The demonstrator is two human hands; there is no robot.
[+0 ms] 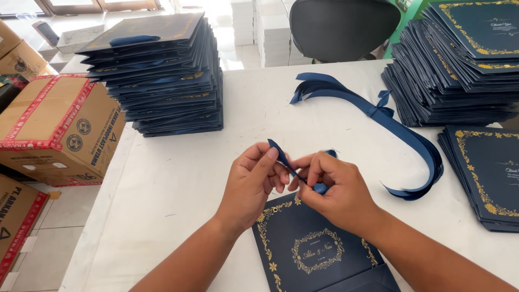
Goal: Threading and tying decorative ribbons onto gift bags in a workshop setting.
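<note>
White covering spreads over the surface (178,178), with tiled floor and taped cardboard boxes (54,121) at the left edge of the frame. At lower centre lies a dark blue paper bag (308,249) with gold floral print and a small eyelet hole (275,209) at its upper left corner. Just above it, the left hand (254,186) and right hand (332,189) meet, the fingers of both pinched together on a short dark blue ribbon (284,158). To thread well, I judge the ribbon end should be kept narrow and flat and aimed squarely at the eyelet. A bundle of ribbons (378,116) curves across centre right; stacks of finished bags (162,75) stand upper left and upper right.
</note>
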